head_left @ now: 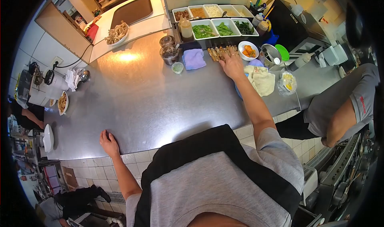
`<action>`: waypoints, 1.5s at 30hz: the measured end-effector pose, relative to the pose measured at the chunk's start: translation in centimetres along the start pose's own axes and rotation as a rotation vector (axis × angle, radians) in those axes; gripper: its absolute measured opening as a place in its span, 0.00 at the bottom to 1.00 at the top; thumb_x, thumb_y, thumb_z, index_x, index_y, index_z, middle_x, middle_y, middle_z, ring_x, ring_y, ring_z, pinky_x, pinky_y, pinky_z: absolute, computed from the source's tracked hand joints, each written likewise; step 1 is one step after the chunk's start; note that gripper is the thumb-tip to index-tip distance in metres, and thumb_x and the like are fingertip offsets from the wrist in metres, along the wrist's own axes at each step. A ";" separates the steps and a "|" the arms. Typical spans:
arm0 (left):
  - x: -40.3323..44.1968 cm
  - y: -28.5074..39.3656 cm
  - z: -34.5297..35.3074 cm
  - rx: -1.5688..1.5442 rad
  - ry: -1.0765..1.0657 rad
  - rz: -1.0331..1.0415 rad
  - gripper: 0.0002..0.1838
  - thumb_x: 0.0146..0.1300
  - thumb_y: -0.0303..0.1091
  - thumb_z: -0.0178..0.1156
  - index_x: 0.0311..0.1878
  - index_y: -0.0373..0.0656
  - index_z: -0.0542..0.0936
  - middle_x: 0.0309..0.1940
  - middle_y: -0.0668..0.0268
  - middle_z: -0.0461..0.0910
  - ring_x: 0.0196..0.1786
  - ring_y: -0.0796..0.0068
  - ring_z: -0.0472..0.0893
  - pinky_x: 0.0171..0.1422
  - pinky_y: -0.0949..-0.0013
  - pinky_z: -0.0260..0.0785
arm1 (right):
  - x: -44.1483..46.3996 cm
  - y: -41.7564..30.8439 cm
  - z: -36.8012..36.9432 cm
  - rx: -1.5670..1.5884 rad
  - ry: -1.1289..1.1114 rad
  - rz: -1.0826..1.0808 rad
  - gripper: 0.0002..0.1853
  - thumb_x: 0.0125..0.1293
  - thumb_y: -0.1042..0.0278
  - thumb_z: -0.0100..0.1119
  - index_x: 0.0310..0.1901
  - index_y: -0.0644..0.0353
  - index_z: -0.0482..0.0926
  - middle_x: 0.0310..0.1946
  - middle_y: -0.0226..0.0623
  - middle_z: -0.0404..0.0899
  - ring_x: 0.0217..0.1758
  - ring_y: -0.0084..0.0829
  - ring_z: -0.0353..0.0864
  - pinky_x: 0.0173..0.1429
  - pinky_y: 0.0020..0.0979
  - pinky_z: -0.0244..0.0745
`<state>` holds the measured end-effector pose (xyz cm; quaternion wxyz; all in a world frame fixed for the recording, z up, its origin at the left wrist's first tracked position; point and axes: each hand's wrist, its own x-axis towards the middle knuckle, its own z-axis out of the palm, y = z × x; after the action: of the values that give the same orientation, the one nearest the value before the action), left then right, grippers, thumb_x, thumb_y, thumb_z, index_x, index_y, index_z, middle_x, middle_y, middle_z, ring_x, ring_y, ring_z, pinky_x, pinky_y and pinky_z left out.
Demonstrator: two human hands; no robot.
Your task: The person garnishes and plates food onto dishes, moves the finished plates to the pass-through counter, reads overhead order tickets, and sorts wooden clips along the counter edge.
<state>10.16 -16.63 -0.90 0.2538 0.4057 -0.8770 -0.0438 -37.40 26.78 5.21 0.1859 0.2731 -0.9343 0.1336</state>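
Observation:
My right hand (233, 66) reaches to the back of the steel counter (160, 99), its fingers spread and touching a row of small wooden pieces that look like clothespins (214, 54). Whether the fingertips pinch one, I cannot make out. To the right of that hand is a white bowl of orange pieces (249, 51); a cream cloth (261, 80) lies beside my wrist. A folded purple cloth (194, 59) is left of the clothespins. My left hand (109, 143) rests on the counter's front edge with its fingers apart and nothing in it.
White tubs of chopped greens (203, 29) and other toppings line the back. Jars (169, 54) stand near the middle, with a plate of fried food (117, 34) on the ledge. A filled dish (63, 103) sits left. A co-worker's grey sleeve (362, 101) is close on the right.

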 end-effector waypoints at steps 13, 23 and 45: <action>-0.2 0.8 0.2 0.045 0.013 -0.019 0.19 0.65 0.34 0.53 0.57 0.38 0.74 0.59 0.51 0.72 0.61 0.49 0.69 0.65 0.55 0.62 | 3.4 -0.5 4.6 -0.154 -0.105 0.286 0.37 0.61 0.30 0.44 0.65 0.46 0.68 0.71 0.54 0.53 0.73 0.61 0.48 0.71 0.60 0.38; 0.0 0.4 0.4 0.091 0.013 0.025 0.19 0.65 0.33 0.52 0.57 0.36 0.74 0.59 0.49 0.72 0.60 0.47 0.70 0.65 0.54 0.61 | 2.2 -2.0 5.1 -0.164 -0.155 0.287 0.38 0.65 0.31 0.37 0.69 0.47 0.64 0.71 0.51 0.54 0.74 0.60 0.44 0.71 0.60 0.33; -6.1 3.6 -3.5 -1.099 -0.759 -0.066 0.12 0.70 0.36 0.53 0.47 0.37 0.80 0.37 0.66 0.80 0.37 0.78 0.77 0.43 0.74 0.71 | -18.5 -23.2 -2.4 -0.040 -0.112 0.209 0.31 0.66 0.42 0.48 0.66 0.50 0.67 0.70 0.54 0.54 0.73 0.58 0.48 0.70 0.61 0.43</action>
<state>12.70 -9.32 0.64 0.0957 0.2005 -0.7427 -0.6317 -9.30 17.27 3.00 0.1240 0.1775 -0.9691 0.1182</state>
